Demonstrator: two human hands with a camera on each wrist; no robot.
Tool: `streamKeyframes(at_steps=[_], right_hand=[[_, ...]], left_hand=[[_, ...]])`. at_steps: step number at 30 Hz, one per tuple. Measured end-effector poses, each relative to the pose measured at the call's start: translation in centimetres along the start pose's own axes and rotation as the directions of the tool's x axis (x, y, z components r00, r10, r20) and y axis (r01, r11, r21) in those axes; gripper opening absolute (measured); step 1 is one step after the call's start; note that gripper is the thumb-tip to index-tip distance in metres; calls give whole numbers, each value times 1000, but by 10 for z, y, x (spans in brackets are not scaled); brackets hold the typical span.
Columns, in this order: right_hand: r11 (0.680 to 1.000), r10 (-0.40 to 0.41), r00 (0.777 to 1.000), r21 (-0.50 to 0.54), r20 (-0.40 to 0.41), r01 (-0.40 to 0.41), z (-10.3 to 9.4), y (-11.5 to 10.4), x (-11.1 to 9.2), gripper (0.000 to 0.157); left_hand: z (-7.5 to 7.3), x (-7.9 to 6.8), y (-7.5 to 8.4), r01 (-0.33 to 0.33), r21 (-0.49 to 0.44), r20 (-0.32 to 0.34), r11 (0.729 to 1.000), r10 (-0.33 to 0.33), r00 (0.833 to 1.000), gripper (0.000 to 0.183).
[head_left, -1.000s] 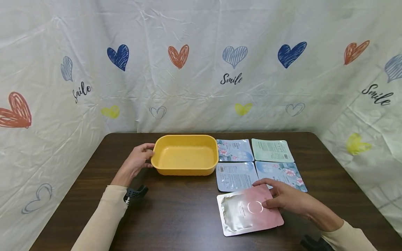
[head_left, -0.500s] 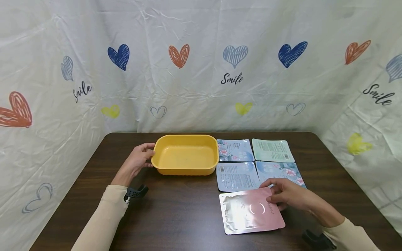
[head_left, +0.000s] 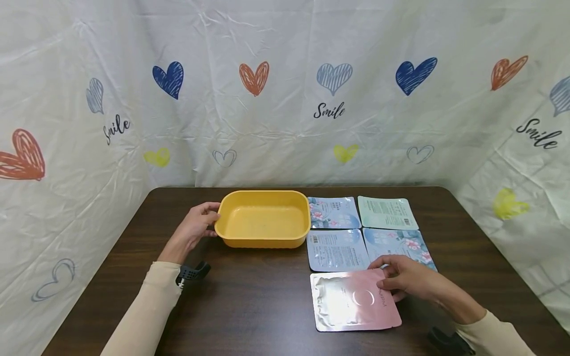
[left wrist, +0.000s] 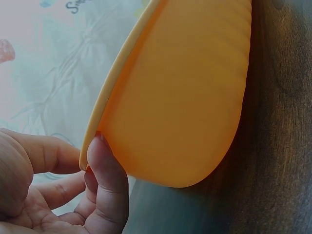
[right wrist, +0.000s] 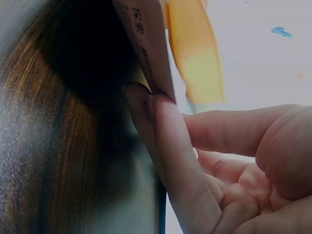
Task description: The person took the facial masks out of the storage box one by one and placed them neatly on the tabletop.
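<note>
My left hand (head_left: pixel 194 226) pinches the left rim of a yellow plastic basin (head_left: pixel 264 222); the left wrist view has its thumb and a finger on either side of that rim (left wrist: pixel 105 95). The basin stands on the table with nothing in it. At the front right, my right hand (head_left: pixel 407 279) pinches the right edge of a pink and silver face mask packet (head_left: pixel 352 301). From the right wrist, the packet (right wrist: pixel 153 53) appears edge-on between thumb and fingers, with dark tabletop beneath it.
Right of the basin, flat packets lie in two rows: a blue floral one (head_left: pixel 336 213), a pale green one (head_left: pixel 387 213), a blue printed one (head_left: pixel 337 251) and another blue floral one (head_left: pixel 396 242). A white cloth with hearts (head_left: pixel 285 123) hangs behind the dark table (head_left: pixel 249 301).
The pink packet has shifted slightly and turned a little straighter in my right hand, whose grip now lies nearer the packet's right edge. My left hand and the basin stay put.
</note>
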State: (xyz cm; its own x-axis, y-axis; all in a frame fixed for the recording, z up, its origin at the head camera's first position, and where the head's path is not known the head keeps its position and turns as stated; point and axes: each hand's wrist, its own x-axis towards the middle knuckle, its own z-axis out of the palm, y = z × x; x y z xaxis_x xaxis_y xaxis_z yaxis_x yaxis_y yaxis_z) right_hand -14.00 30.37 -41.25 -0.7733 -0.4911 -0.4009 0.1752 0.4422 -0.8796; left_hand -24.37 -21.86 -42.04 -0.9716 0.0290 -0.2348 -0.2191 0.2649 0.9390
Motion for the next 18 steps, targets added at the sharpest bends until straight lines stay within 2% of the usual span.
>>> streamKeyframes(at_steps=[11,18], right_hand=[[987,10,997,-160,-74,-22,1,-5,-4,37],[963,-27,992,-269,-126,-8,3,-10,-5,29]], left_hand=[[-1,-2,0,-1,1,-2,1000,1,1000,45],[0,-1,0,5,1,-6,1000,-5,1000,44]])
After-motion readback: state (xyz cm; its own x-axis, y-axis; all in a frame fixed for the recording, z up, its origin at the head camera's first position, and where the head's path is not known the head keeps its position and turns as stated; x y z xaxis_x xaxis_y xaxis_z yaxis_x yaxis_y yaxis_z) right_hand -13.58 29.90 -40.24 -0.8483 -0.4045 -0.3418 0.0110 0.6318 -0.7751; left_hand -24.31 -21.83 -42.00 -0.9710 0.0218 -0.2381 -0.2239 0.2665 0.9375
